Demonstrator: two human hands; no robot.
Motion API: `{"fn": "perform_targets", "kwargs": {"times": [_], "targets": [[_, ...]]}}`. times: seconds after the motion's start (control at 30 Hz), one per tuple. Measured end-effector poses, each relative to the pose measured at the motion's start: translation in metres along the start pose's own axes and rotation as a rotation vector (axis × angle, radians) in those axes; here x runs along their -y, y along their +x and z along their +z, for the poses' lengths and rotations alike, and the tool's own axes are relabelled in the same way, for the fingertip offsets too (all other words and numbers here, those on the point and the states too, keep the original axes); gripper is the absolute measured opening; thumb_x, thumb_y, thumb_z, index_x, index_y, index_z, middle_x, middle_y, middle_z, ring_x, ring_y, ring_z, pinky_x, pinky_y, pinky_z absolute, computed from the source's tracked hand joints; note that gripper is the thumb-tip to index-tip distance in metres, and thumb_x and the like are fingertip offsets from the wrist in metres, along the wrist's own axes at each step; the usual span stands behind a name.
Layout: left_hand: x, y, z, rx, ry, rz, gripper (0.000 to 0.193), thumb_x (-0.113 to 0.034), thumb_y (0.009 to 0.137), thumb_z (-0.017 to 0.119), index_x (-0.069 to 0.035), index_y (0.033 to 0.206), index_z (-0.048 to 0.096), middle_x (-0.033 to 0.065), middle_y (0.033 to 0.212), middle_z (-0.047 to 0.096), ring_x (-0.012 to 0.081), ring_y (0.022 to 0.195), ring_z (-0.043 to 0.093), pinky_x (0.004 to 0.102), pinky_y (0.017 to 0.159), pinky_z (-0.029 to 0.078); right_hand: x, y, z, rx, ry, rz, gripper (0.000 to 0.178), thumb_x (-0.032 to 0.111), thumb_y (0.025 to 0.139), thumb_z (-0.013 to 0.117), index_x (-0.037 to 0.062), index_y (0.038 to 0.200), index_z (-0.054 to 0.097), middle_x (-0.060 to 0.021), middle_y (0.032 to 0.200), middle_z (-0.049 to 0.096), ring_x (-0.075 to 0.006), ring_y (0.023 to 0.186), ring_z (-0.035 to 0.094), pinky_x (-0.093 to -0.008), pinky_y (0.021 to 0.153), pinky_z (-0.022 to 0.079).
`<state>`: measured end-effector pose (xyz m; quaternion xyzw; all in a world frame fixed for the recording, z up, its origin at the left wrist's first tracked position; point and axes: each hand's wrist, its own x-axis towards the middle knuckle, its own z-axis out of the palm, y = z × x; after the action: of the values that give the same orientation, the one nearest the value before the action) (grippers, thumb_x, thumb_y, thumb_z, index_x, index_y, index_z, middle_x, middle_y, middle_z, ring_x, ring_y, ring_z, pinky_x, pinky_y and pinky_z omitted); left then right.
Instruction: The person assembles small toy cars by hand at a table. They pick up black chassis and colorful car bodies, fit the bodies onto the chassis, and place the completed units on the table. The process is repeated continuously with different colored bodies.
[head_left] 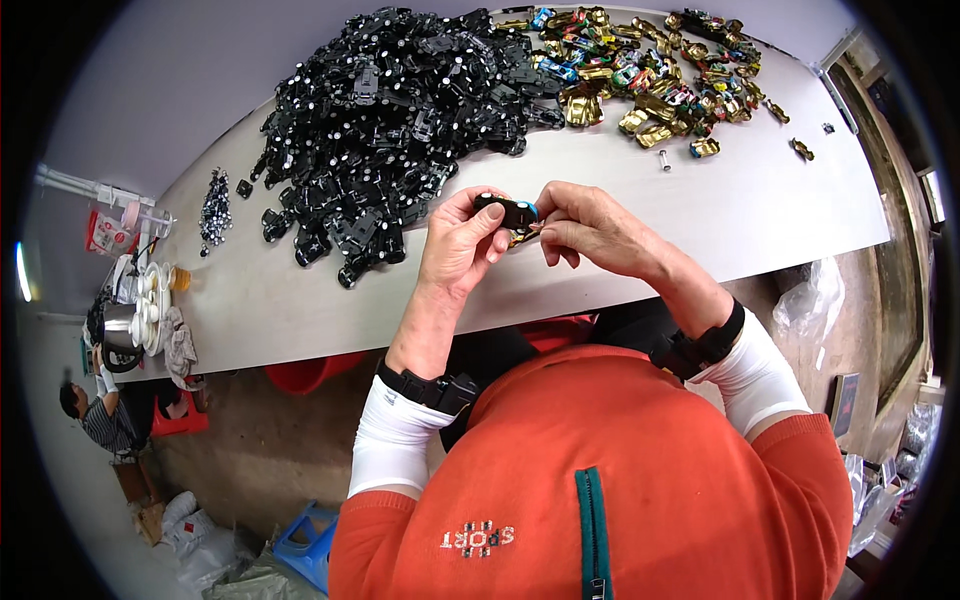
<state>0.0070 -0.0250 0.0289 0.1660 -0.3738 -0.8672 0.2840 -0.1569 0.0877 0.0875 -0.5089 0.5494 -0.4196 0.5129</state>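
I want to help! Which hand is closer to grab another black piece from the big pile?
Probably the left hand: the black pile lies just beyond it, while the right hand sits nearer the shiny shells.

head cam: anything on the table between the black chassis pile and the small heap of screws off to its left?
Almost bare in the head view: between the black chassis pile and the small screw heap lies one stray black piece; otherwise only tabletop.
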Motion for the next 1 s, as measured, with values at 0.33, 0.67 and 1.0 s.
{"fn": "perform_targets", "kwargs": {"times": [0.33,0.67,1.0], "targets": [[0.003,0.001,0.022,-0.117,0.214,0.19,0.012,-0.002,0.083,0.064,0.002,0.092,0.058,0.0075,0.073,0.06,0.0099,0.048,0.053,0.018,0.037,0.04,-0.012,0.01,0.005,-0.237,-0.168,-0.028,0.002,0.0,0.081,0.052,-0.0016,0.081,0.054,-0.0048,0.062,0.056,-0.0099,0.056,0.051,-0.0264,0.051,0.042],[0.018,0.008,0.021,-0.225,0.152,0.162,0.02,-0.018,0.086,0.064,0.0,0.095,0.06,0.0044,0.083,0.062,0.0084,0.063,0.056,0.0204,0.053,0.043,-0.019,0.001,0.0,-0.071,0.084,0.069,0.013,0.005,0.087,0.047,0.0002,0.098,0.053,-0.001,0.064,0.054,-0.0058,0.054,0.044,-0.0204,0.049,0.037],[0.004,-0.011,0.013,0.093,0.484,-0.015,0.018,0.001,0.088,0.054,0.001,0.105,0.062,0.0027,0.091,0.063,0.0076,0.081,0.056,0.0214,0.072,0.047,0.002,-0.004,-0.017,0.075,-0.116,-0.024,0.014,0.007,0.091,0.044,-0.0007,0.098,0.053,-0.0001,0.064,0.05,-0.0065,0.054,0.042,-0.0222,0.048,0.037]]}}
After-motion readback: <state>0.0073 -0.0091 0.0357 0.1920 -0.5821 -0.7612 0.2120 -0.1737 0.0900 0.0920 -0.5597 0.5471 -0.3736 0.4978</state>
